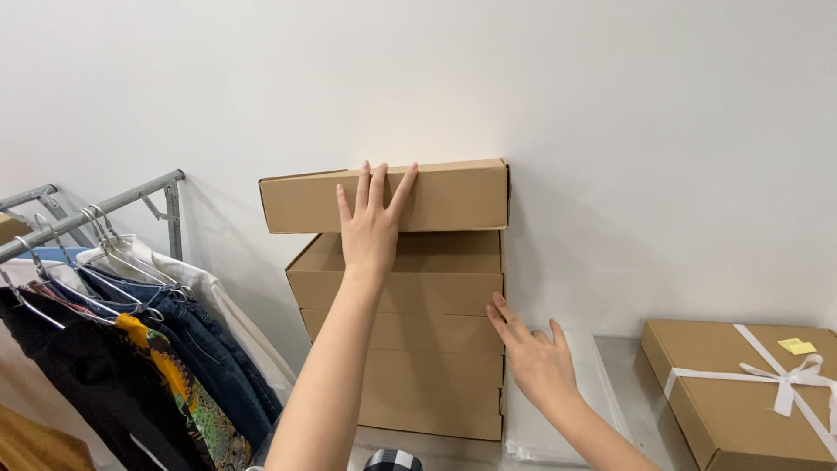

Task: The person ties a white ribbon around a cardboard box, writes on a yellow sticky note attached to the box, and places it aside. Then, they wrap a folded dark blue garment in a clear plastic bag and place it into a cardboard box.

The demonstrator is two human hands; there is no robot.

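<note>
Two hands touch plain brown cardboard boxes: left hand (370, 228) flat on the skewed top box (453, 194), right hand (534, 358) at the stack (418, 344), fingers spread.

**A clothes seller's packing room**

This looks like the packing corner of a small clothing business. A stack of flat cardboard boxes (410, 349) stands against a bare white wall (610, 105). To the left a metal rail (96, 209) carries jeans (209, 349), a patterned garment (183, 392) and other clothes on wire hangers (105, 249). To the right, on the pale worktop (623, 366), a pile of clear bags (558, 427) lies beside a box tied with white ribbon (741, 392)
</note>
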